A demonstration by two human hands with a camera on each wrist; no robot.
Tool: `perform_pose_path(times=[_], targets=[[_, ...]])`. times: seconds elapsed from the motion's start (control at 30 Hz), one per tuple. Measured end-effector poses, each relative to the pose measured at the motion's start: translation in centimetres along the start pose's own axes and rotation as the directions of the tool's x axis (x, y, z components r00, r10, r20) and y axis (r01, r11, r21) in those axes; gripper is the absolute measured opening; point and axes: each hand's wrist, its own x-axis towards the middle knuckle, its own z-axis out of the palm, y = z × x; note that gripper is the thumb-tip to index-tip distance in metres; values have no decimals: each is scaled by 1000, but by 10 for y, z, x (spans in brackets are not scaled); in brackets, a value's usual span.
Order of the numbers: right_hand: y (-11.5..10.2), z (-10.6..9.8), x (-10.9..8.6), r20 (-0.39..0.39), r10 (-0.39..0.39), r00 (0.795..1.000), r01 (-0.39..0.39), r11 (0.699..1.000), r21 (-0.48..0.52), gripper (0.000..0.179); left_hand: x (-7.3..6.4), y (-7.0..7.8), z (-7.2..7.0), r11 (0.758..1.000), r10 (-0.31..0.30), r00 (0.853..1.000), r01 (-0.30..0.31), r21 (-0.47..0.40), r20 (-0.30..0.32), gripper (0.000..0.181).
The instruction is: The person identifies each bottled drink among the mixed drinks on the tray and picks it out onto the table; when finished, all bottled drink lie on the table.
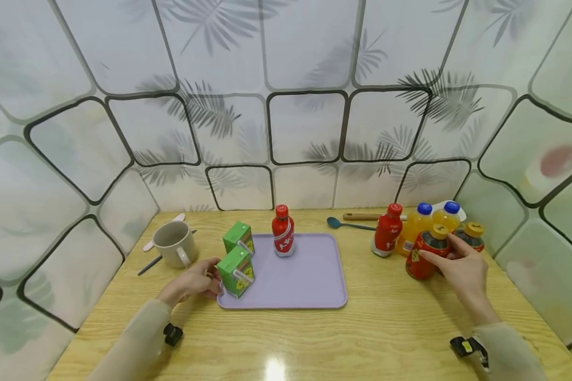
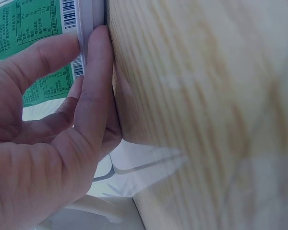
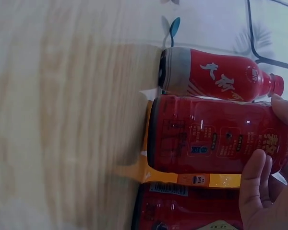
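My left hand [image 1: 197,280] is at the left edge of a lilac tray [image 1: 300,286], thumb and index finger pinching its rim beside a green drink carton [image 1: 237,272]. That carton stands on the tray with a straw on its side; a second green carton [image 1: 238,238] stands behind it. A red bottle [image 1: 283,233] is upright near the tray's back edge. On the right, my right hand [image 1: 464,270] grips the upper part of a red-labelled drink bottle [image 3: 206,134] with a yellow cap. Another such bottle [image 1: 471,238] is partly hidden behind that hand.
Beside the gripped bottle stand a red bottle [image 1: 387,231] and two orange drink bottles [image 1: 413,226] with blue caps. A teal spoon [image 1: 350,224] and a wooden-handled utensil [image 1: 362,217] lie behind. At left are a grey mug [image 1: 173,246], a dark pen-like stick [image 1: 150,265] and a pink-handled utensil [image 1: 148,246].
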Motion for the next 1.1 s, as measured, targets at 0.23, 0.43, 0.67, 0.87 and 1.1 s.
perform_pose_path(times=[0.23,0.43,0.67,0.87,1.1], targets=[[3,1,1,-21,-9,1000,9,999,-32,84,0,1,1,1000,-4,1000,4,-9,0,68],[1,1,2,-29,-32,999,29,996,-88,84,0,0,-1,1000,-8,1000,8,-13,0,64],[0,0,2,-14,-52,999,51,996,-77,84,-1,1,1,1000,0,1000,0,-9,8,66],[1,-1,2,4,-67,998,67,995,-67,83,-1,0,2,1000,-20,1000,20,-11,-5,67],[3,-3,3,-4,-73,997,72,996,-57,82,-1,1,1,1000,-23,1000,23,0,-20,69]])
